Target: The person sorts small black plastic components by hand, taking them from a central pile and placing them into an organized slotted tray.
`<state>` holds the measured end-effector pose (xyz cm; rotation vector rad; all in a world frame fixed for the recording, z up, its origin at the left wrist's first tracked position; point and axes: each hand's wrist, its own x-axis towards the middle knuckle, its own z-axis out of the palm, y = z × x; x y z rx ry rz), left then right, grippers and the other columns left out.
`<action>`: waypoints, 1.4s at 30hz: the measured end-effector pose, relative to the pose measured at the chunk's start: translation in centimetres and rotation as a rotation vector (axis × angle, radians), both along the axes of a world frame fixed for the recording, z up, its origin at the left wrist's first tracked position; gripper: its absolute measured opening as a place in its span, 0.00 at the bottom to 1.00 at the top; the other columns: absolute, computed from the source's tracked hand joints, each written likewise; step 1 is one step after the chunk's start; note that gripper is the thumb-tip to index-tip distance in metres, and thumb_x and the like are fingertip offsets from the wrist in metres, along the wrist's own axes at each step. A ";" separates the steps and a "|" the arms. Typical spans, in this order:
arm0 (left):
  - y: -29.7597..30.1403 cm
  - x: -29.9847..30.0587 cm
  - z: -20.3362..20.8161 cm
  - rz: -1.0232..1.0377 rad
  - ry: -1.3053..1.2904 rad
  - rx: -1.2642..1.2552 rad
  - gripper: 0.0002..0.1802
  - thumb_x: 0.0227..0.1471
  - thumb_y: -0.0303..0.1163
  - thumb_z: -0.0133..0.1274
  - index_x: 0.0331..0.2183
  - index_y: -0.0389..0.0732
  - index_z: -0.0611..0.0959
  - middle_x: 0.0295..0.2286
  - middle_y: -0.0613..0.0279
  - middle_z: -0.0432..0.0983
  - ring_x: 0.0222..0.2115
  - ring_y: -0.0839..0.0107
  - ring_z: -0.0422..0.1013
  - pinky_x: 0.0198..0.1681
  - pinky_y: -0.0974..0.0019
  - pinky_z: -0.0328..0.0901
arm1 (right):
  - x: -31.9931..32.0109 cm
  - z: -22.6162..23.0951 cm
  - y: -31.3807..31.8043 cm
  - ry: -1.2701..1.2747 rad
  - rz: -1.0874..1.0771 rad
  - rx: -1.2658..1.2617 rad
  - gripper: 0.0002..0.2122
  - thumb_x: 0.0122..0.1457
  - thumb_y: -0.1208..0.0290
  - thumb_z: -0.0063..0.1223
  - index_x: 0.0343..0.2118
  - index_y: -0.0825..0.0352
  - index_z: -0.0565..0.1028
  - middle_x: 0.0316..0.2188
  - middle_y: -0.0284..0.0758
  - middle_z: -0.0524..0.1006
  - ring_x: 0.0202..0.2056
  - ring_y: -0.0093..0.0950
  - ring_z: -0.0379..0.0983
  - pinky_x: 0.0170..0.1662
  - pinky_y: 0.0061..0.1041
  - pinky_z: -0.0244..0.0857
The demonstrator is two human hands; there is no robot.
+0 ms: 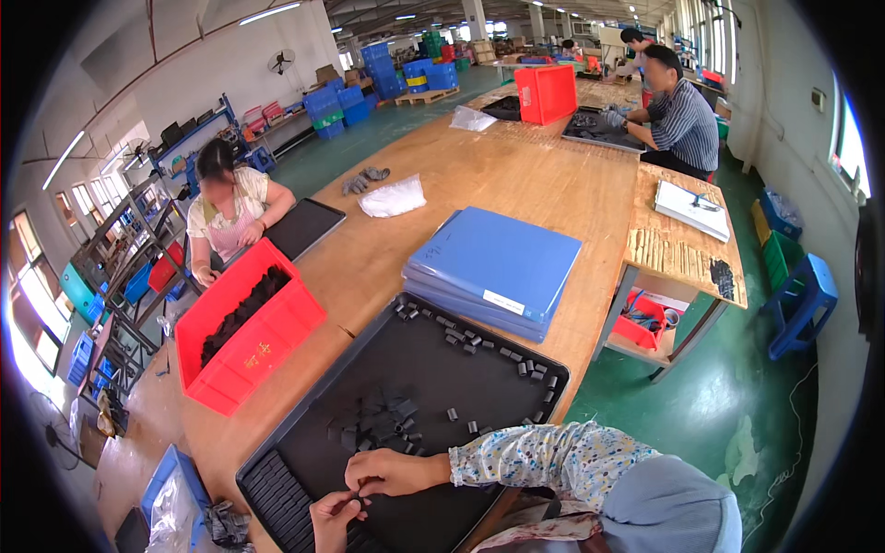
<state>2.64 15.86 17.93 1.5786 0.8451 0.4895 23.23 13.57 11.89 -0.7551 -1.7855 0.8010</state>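
Over the near part of a black tray (pixel 369 341), my left hand (pixel 333 518) and my right hand (pixel 395 472) meet with fingertips pinched together. Between them is a small black part (pixel 359 500), mostly covered by the fingers. Just beyond the hands lies a loose pile of dark flat pieces (pixel 376 419). Small black cylinders (pixel 472 343) are scattered along the tray's far and right edges, with a few near the middle. Close to my left hand, black pieces (pixel 281 498) stand in tidy rows in the tray's near left corner.
A red bin (pixel 293 318) of dark pieces stands left of the tray. Blue folders (pixel 498 263) are stacked behind it. Across the table are a plastic bag (pixel 394 197), gloves (pixel 366 179) and another red bin (pixel 546 95). Co-workers sit at left and far right. A blue stool (pixel 807 300) stands at right.
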 end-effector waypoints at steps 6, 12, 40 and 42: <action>-0.4 0.3 -0.2 0.016 -0.059 -0.068 0.10 0.58 0.29 0.54 0.34 0.30 0.83 0.28 0.65 0.77 0.26 0.80 0.68 0.30 0.76 0.63 | 0.3 -0.3 -0.6 0.042 -0.011 -0.042 0.07 0.52 0.82 0.59 0.33 0.68 0.74 0.37 0.34 0.73 0.41 0.34 0.72 0.41 0.31 0.68; 0.6 -1.1 -3.9 0.028 -0.106 -0.097 0.07 0.55 0.23 0.54 0.33 0.29 0.83 0.28 0.55 0.80 0.24 0.74 0.74 0.28 0.73 0.69 | -0.7 -0.8 0.1 0.010 -0.002 0.176 0.07 0.48 0.84 0.58 0.31 0.68 0.76 0.38 0.34 0.74 0.43 0.35 0.73 0.42 0.30 0.69; 0.5 -1.7 -0.6 -0.033 0.381 1.025 0.07 0.43 0.27 0.67 0.24 0.36 0.83 0.23 0.53 0.75 0.27 0.53 0.71 0.33 0.55 0.67 | 1.3 -3.3 0.8 -0.694 -0.354 0.194 0.20 0.58 0.61 0.57 0.50 0.67 0.73 0.52 0.39 0.71 0.53 0.37 0.65 0.55 0.35 0.61; 0.2 -1.2 -0.3 -0.036 0.348 1.028 0.08 0.42 0.26 0.67 0.24 0.36 0.83 0.23 0.53 0.75 0.27 0.52 0.71 0.33 0.55 0.67 | 1.3 -3.7 1.2 -0.752 -0.367 0.240 0.17 0.52 0.65 0.61 0.42 0.66 0.75 0.42 0.34 0.73 0.47 0.33 0.67 0.50 0.32 0.62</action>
